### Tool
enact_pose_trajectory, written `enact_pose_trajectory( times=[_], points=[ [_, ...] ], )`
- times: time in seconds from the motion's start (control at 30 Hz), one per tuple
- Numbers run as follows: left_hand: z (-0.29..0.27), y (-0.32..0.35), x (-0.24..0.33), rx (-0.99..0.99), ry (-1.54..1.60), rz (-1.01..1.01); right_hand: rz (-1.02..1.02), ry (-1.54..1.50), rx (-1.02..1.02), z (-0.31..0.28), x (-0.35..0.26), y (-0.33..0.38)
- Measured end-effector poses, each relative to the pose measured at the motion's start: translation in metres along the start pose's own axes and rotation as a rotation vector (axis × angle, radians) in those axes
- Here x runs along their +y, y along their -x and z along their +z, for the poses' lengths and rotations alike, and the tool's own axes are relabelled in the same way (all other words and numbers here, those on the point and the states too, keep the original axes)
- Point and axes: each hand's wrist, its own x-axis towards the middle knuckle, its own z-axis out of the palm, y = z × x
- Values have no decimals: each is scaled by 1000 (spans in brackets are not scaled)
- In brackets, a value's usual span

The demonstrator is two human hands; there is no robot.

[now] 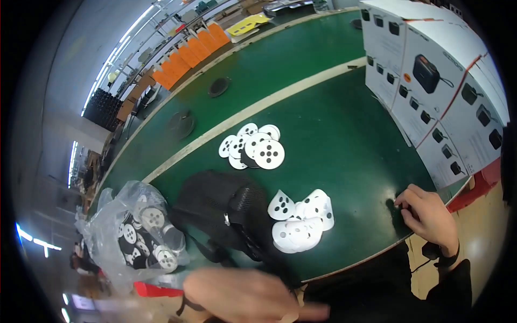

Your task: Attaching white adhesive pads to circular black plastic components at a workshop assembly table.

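My left hand is smeared by motion at the near table edge, in front of a black fabric bag with a zip and a mesh part; whether it holds anything is unclear. My right hand rests at the right table edge, fingers loosely bent, thumb apart, nothing visible in it. Between the hands lies a loose pile of curled white dotted pieces. Farther off are overlapping white round discs with black dots. Left of the bag, a clear plastic bag contains several similar discs.
Stacked white printed boxes stand at the right. A pale strip divides the green table. Beyond it lie dark round pieces. Orange bins line the far side. A red piece shows beside my left hand.
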Motion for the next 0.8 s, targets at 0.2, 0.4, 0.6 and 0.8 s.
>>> enact_pose_trajectory(
  times=[0.2,0.4,0.6,0.8],
  points=[
    [-78,23,-8,659,-954,-1022,-309,245,-136,-10,-49,-41],
    [-102,31,17,718,-989,-766,-429,388,-335,19,-111,-120],
    [-39,32,80,1061,-917,-640,-288,330,-21,123,-111,-207],
    [-17,15,72,1124,-889,-658,-385,103,-121,87,-96,-223]
  ],
)
